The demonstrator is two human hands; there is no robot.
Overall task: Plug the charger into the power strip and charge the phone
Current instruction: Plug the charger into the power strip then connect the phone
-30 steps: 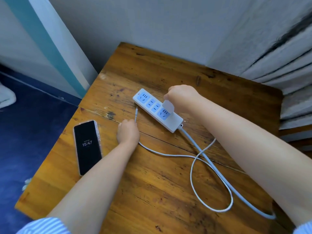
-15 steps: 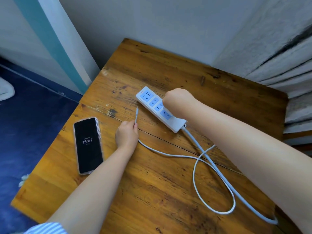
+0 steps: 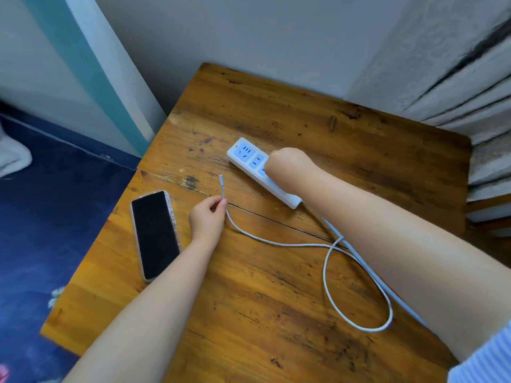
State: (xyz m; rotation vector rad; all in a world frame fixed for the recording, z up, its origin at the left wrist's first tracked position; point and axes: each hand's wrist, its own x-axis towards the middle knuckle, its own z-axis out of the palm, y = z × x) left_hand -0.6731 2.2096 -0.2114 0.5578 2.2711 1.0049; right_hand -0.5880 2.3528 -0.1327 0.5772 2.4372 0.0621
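white cable (image 3: 276, 242), limp and light, is pinched near its tip by the left hand (image 3: 206, 219) beside the phone (image 3: 154, 234). right hand (image 3: 287, 167) covers the strip (image 3: 249, 164); grip cannot be judged. best held at the stiff connector.

Both forearms are bare from the wrist well up toward the elbow, with no watch, ring or band showing on either. The right arm ends in a sleeve (image 3: 482, 360) at the picture's lower right corner, striped finely in light blue and white (a thin shirt cloth, by its look). The left arm's sleeve lies outside the picture.
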